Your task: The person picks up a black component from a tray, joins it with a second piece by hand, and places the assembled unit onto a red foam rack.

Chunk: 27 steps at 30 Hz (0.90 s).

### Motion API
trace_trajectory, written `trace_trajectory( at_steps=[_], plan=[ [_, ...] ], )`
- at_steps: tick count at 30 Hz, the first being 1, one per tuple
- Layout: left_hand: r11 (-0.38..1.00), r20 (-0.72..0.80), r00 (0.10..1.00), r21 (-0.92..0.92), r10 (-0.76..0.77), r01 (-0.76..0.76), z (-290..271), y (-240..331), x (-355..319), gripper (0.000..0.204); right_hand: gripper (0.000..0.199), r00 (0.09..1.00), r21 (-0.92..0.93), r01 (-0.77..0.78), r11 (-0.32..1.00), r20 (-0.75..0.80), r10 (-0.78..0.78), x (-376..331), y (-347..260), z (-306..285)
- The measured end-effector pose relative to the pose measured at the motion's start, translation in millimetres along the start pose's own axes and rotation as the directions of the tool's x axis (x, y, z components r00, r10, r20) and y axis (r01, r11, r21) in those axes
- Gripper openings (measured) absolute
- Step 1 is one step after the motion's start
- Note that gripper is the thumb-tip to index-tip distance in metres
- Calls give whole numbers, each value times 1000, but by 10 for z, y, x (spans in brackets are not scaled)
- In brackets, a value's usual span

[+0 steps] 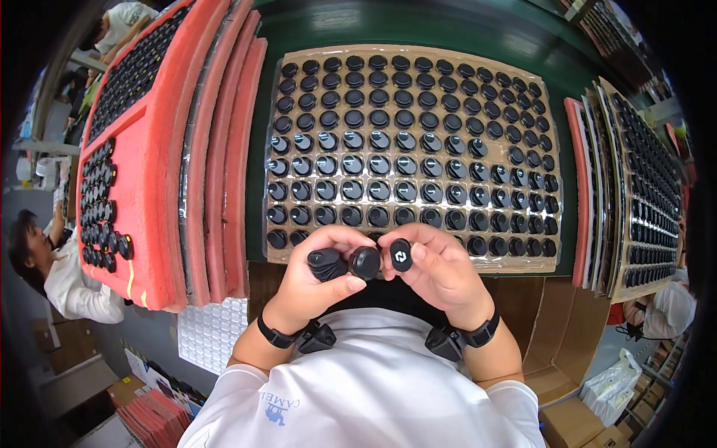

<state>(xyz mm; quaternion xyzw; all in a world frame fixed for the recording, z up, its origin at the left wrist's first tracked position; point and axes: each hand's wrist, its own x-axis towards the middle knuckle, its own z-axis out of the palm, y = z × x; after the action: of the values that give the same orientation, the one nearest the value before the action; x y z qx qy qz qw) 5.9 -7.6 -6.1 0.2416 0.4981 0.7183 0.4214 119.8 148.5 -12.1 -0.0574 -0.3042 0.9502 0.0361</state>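
While my left hand pinches a black knob and my right hand clasps a flat black cap, the full parts tray lies just beyond, red foam trays stacked alongside.

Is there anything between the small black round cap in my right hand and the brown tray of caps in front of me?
Nothing visible. The small black round cap sits pinched in the right hand just off the near edge of the brown tray, with only open space between.

Small stack of round black caps in left hand, one black cap at thumb tip. Right hand pinches black oval disc w/ white mark, upright, facing camera, just beside cap.
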Motion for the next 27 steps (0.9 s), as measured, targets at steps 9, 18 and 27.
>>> trace_trajectory(
  at_steps=[9, 18, 27],
  plan=[
    [900, 45, 977, 382, 209, -210, 64, 59, -25, 42, 26, 923, -774, 307, 554, 99, -372, -51, -43, 83],
    [929, 96, 973, 292, 209, -228, 25, 33, -28, 41, 24, 966, -480, 222, 849, -12, -260, 11, 59, 192],
    [891, 123, 962, 363, 245, -273, 43, 66, -24, 41, 17, 957, -632, 252, 732, 52, -285, 5, 21, 223]
  ],
)
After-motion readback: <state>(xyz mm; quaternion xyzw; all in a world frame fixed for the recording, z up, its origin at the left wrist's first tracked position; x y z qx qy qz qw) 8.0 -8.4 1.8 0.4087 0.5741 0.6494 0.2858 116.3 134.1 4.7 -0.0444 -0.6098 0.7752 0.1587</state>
